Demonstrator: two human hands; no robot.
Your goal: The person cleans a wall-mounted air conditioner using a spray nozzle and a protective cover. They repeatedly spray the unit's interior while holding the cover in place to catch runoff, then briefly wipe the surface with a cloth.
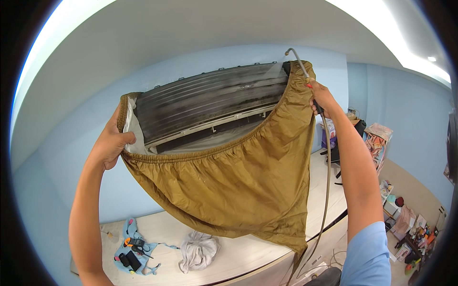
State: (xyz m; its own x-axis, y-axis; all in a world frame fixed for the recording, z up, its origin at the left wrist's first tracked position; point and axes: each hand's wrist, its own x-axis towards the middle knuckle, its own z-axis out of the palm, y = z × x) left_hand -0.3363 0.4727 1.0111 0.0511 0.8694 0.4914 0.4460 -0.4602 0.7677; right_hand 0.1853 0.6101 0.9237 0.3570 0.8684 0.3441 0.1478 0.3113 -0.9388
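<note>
spray could spill if the cover slips
left hand closed on the cover's left rim, fingertips hidden; right hand wrapped round the wand, its tip by the ac's upper right corner. a loosened left grip could drain dirty runoff onto tools near the tabletop's left edge.

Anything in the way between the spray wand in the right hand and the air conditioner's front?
Nothing visible. The spray wand, in the right hand, reaches past the brown cover at the upper right, and its mist fans onto the air conditioner. The cover hangs below and beside it.
</note>
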